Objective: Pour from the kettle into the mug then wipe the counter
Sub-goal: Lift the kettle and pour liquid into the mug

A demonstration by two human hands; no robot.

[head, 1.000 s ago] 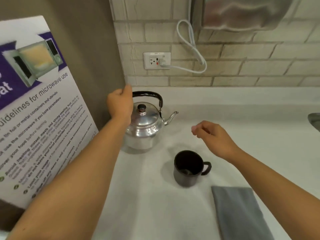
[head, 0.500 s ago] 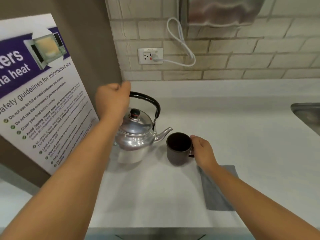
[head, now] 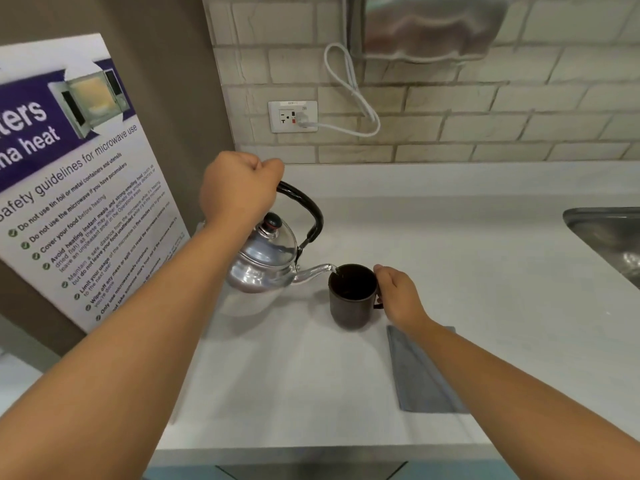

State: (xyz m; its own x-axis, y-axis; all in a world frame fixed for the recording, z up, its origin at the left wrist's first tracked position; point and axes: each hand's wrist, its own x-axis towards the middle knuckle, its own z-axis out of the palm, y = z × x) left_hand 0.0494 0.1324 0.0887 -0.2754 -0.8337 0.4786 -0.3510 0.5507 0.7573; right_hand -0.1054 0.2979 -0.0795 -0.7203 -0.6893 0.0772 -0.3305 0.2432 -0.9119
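Observation:
My left hand (head: 239, 188) is closed around the black handle of a shiny steel kettle (head: 266, 261), which is lifted off the white counter (head: 311, 375) and tilted to the right. Its spout tip sits over the rim of a dark mug (head: 351, 296), and a thin stream seems to run in. The mug stands on the counter, and my right hand (head: 398, 296) grips its handle from the right. A folded grey cloth (head: 422, 372) lies flat just in front of and to the right of the mug, partly under my right forearm.
A microwave safety poster (head: 79, 188) leans at the left. On the brick wall behind are an outlet (head: 292, 116) with a white cord plugged in and a steel dispenser (head: 426, 26) above. A steel sink (head: 609, 237) is at the right edge.
My left hand took the kettle's handle, lifted it and tipped its spout over the mug. My right hand came down onto the mug's handle and holds it steady.

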